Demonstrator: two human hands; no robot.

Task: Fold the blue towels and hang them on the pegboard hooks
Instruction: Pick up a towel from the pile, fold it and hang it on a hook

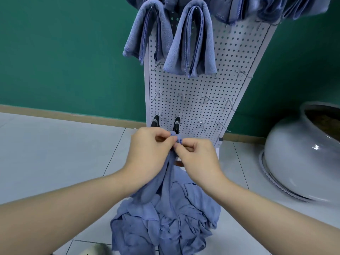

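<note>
1. Standing before us, the white pegboard (202,100) leans against the green wall (64,52); we count two folded towels (191,39) hanging in the row nearest us, with more bunched blue cloth at the top edge that we cannot count.
2. We see one large white ceramic pot (298,155) on the floor to the right.
3. Below our arms lies one crumpled heap of blue towels (165,221); how many it holds we cannot tell.
4. One towel (165,173) rises from the heap. It looks soft, light and limp, so we judge corners the best hold.
5. Our left hand (147,150) and right hand (196,157) both pinch its top corner, fingertips clamped on the cloth.
6. We count about a dozen bare hooks (209,100).
</note>
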